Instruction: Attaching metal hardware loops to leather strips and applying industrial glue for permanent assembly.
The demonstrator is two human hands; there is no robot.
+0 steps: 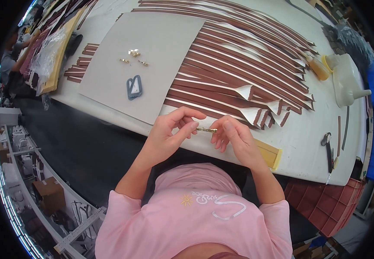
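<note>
In front of my chest, a small gold-coloured metal fitting (206, 129) with a slim rod shape spans the gap between my hands. My left hand (173, 131) is pinched on its left end with thumb and fingers, the index finger raised above. At the other end, my right hand (237, 137) grips it between thumb and fingertips. Both hands hover just over the table's near edge. Beyond them lies a grey board (113, 86) bearing several similar gold metal pieces (133, 53) and a blue-grey oval object (134, 87) with a pale triangular centre.
Many brown strips with white edges (243, 64) cover the white table (303, 146). A white funnel-like container (344, 80), an amber bottle (319, 69), a dark-handled tool (327, 149) and a yellow-edged piece (268, 154) sit rightward. Below stands a red crate (325, 200). Another person (12, 64) is far left.
</note>
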